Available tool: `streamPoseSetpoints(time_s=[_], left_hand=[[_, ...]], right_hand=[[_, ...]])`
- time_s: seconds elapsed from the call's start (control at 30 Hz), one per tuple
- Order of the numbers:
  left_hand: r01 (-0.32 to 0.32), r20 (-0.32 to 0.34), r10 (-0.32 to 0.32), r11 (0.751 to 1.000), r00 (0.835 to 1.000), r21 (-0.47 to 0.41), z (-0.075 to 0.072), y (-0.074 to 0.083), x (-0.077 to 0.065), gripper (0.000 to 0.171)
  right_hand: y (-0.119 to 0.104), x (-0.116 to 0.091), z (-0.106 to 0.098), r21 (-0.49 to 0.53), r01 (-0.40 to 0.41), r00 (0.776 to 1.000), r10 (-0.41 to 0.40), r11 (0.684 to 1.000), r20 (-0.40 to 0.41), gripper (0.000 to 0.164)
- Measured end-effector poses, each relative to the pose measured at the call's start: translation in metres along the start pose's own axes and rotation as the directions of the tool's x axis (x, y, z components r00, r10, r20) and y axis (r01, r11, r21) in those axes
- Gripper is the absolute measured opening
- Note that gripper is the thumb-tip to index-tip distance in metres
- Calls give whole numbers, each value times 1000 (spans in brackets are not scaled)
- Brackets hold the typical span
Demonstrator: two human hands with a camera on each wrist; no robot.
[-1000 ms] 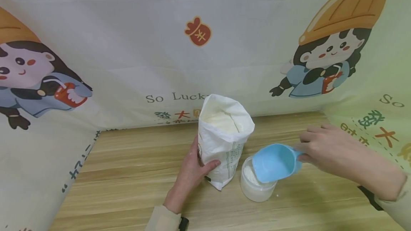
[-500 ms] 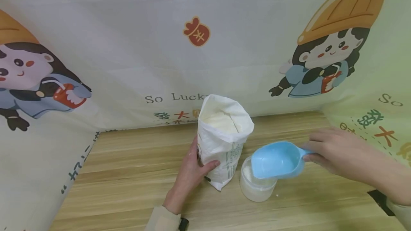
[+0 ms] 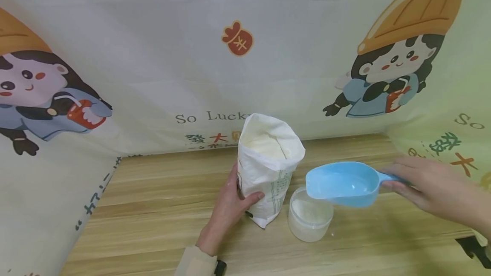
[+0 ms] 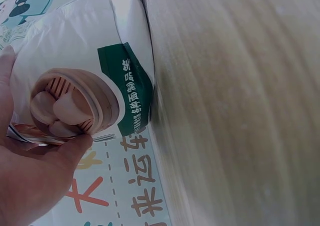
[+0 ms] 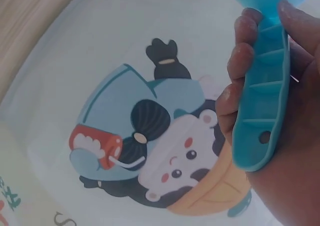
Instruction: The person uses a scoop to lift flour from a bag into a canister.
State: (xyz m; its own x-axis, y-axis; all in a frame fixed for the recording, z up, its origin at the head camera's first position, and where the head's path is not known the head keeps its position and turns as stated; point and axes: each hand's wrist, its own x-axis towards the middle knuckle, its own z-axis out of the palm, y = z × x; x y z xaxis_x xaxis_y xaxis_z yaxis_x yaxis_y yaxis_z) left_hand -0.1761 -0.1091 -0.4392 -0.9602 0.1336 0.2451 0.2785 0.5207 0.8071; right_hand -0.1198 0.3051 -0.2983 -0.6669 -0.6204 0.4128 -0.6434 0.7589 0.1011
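Note:
A white paper flour bag (image 3: 264,182), open at the top with pale powder inside, stands on the table. My left hand (image 3: 228,210) grips its lower left side, thumb across the front; the left wrist view shows a steamer-basket picture on the bag (image 4: 75,36). In my right hand (image 3: 429,180) is a blue scoop (image 3: 345,182), held by its handle (image 5: 265,86) with the fingers curled round it. The scoop looks empty and hangs level above a clear round jar (image 3: 310,225), partly covering its back rim. White powder lies in the jar.
The wood-grain table (image 3: 161,208) carries the bag and jar. A printed cloth backdrop (image 3: 172,54) rises directly behind and at both sides. A small white speck lies right of the jar.
The right hand has drawn the scoop rightward and up from the jar, turning it from tipped to level. More of the jar's mouth shows. Left hand and bag have stayed still.

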Motion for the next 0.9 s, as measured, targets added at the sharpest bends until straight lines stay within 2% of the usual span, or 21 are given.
streamPoseSetpoints(time_s=[0.13, 0.3, 0.43, 0.67, 0.9], left_hand=[[14, 1, -14, 1000, 1000, -11, 0, 1, 0, 110], [19, 8, -19, 1000, 1000, -10, 0, 2, 0, 110], [19, 9, -19, 1000, 1000, -10, 1, 1, 0, 110], [-8, -3, 8, 1000, 1000, 5, 1, 0, 0, 109], [9, -1, -9, 1000, 1000, -4, 1, 0, 0, 111]], right_hand=[[-1, 0, -9, -2, -26, 999, 26, 1000, -44, 22], [-3, 6, -14, 19, 21, 985, -17, 1000, -170, 44], [-7, 15, -16, 6, 29, 978, -27, 1000, -205, 58], [-12, 33, -15, 9, 38, 957, -34, 999, -289, 67], [-18, 56, -13, -35, 26, 942, -36, 999, -332, 71]])
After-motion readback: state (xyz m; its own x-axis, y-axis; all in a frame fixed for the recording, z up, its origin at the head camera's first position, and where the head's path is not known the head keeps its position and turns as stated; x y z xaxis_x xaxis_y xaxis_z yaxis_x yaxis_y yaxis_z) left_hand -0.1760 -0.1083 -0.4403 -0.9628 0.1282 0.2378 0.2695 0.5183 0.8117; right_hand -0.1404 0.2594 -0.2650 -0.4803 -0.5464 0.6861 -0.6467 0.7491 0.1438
